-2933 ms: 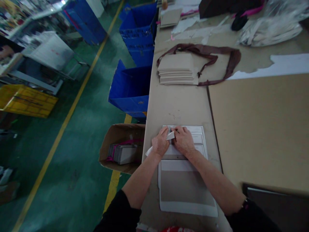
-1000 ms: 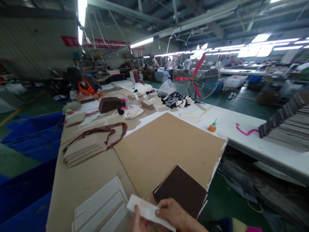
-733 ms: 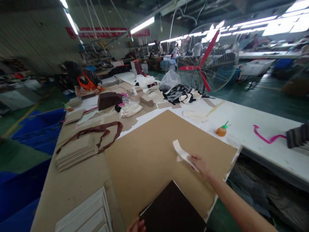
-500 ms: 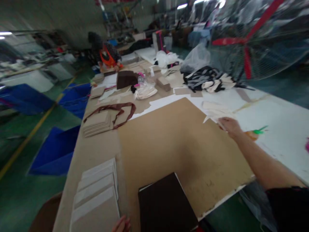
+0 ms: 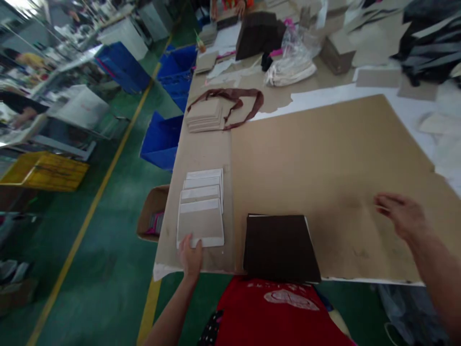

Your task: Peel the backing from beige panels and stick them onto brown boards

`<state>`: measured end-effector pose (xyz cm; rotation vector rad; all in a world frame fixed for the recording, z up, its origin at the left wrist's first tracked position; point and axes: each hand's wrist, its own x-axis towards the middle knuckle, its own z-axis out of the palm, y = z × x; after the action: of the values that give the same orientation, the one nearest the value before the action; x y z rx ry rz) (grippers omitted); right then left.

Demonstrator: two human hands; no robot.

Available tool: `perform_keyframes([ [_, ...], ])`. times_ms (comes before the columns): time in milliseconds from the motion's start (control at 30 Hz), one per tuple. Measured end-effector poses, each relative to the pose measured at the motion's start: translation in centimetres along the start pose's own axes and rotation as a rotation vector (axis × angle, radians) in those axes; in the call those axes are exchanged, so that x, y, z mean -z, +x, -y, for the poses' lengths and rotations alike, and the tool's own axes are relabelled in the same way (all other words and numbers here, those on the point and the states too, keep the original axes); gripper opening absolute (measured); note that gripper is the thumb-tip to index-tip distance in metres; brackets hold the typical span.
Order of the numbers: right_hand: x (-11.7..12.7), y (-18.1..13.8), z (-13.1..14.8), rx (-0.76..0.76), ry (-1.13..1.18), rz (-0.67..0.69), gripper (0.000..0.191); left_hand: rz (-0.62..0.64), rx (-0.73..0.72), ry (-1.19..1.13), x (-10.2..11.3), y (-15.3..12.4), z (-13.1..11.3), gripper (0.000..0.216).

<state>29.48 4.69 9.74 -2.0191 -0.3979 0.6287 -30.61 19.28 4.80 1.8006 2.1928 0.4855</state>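
My left hand [image 5: 190,257] is at the near edge of a fanned row of beige panels with white borders [image 5: 200,221]. Its thumb and fingers are apart, with fingertips touching the nearest panel. To the right lies a stack of dark brown panels [image 5: 281,247], squared up at the table's front edge. My right hand [image 5: 403,216] hovers above the large tan board [image 5: 324,149]. Its fingers are pressed together; a thin pale edge shows at the fingertips, too small to name.
Farther up the table are a stack of beige pieces [image 5: 204,115], a brown strap [image 5: 254,108] and a plastic-bagged white bundle [image 5: 291,67]. Blue bins [image 5: 162,144] and a cardboard box [image 5: 147,221] stand left of the table. A co-worker's hands [image 5: 240,7] show at the far end.
The view has swung down and left. My right hand has drawn back from the board's far right edge to over the board. My left hand now touches the nearest beige panel.
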Motion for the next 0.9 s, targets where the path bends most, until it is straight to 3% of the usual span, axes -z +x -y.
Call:
perform_keyframes([
  [33,-1.8,-1.8,-0.5,-0.089,0.063,0.005,0.02,-0.001,-0.048,0.077,-0.1,0.5,0.6,0.054],
  [100,-6.7,-6.4,-0.7,-0.155,0.135,0.142,0.009,0.023,-0.081,0.177,-0.2,1.3,1.5,0.069],
  [200,-15.2,-14.2,1.0,-0.162,0.141,0.327,0.019,0.062,-0.104,0.21,-0.3,1.8,2.4,0.081],
  [333,-26.5,-22.4,4.3,0.045,0.014,0.707,0.033,0.105,-0.113,0.178,0.2,2.2,3.8,0.083],
  [467,-35.0,-26.6,4.8,0.277,-0.231,0.73,0.042,0.133,-0.126,0.109,1.0,3.2,6.1,0.074],
  [567,-38.0,-27.8,4.1,0.252,-0.313,0.615,0.046,0.142,-0.196,0.049,1.1,4.2,7.7,0.064],
  [733,-39.3,-29.1,4.4,-0.019,-0.157,0.426,0.043,0.117,-0.175,-0.079,1.3,5.5,8.9,0.057],
  [900,-39.4,-30.4,6.0,-0.054,0.159,0.47,0.026,0.152,-0.075,-0.286,1.5,7.0,10.7,0.05],
])
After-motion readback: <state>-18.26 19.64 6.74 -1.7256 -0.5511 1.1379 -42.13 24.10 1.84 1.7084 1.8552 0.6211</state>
